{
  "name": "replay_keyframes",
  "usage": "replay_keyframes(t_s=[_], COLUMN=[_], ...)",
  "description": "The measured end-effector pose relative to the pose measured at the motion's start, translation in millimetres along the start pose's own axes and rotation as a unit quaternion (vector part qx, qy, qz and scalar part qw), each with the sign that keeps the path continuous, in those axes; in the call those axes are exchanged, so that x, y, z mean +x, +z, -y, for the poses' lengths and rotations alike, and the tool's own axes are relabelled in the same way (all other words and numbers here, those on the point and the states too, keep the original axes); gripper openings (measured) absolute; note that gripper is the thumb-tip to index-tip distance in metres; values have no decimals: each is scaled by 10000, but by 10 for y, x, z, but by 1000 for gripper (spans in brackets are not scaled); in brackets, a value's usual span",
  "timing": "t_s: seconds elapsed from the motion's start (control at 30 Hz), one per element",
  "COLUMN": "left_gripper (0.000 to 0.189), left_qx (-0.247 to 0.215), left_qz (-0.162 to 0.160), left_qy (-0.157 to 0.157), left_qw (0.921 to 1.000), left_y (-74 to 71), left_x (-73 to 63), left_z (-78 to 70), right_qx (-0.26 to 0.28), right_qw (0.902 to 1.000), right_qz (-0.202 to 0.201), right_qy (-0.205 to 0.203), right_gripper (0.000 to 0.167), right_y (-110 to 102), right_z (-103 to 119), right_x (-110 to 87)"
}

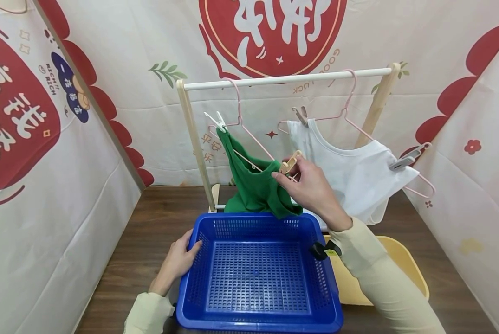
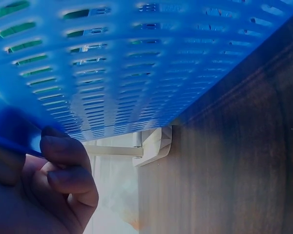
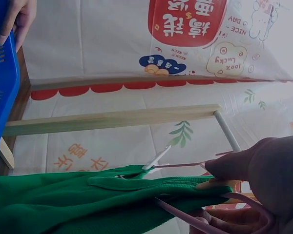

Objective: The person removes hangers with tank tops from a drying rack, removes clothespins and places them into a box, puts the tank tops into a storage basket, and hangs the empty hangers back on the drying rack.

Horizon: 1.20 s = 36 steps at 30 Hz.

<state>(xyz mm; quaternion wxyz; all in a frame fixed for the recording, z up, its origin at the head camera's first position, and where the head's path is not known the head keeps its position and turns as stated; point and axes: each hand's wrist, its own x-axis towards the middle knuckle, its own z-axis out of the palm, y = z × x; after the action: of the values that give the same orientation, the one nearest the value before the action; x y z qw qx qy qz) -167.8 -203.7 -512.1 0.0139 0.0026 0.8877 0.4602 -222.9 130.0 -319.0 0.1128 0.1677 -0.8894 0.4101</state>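
Clothespin (image 1: 291, 161) sits between pinching right fingers (image 1: 305, 171) at green garment (image 1: 253, 185); left fingers (image 1: 195, 248) grip basket (image 1: 255, 278).

Head view bright, even | left wrist hazy, my left hand (image 2: 49, 195) shadowed | right wrist dim, top-right corner washed out

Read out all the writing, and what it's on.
"搞钱要紧": left curtain
"RICH!! RICH": left curtain
"一夜暴富": left curtain
"NICE DAY": left curtain
"100% Lucky": left curtain
"GOOD LUCK": back curtain
"平安喜乐": back curtain
Back curtain's red circle: characters cut off
Wristband tag: too small
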Motion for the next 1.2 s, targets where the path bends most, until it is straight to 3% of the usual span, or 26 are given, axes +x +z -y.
replay_keyframes(t_s=[0.57, 0.77, 1.2], left_gripper=[50, 50, 50], left_qx=[-99, 49, -43], left_qz=[-11, -97, -96], left_qy=[-27, 114, 84], left_qw=[9999, 9999, 9999], left_y=[13, 14, 10], left_x=[-15, 7, 19], left_z=[18, 39, 42], right_qx=[-193, -66, 121], right_qw=[9993, 9993, 9984], right_qz=[-297, -339, -489], right_qy=[-77, -138, -247], right_gripper=[18, 17, 15], right_y=[58, 64, 74], right_z=[5, -16, -30], right_x=[23, 29, 18])
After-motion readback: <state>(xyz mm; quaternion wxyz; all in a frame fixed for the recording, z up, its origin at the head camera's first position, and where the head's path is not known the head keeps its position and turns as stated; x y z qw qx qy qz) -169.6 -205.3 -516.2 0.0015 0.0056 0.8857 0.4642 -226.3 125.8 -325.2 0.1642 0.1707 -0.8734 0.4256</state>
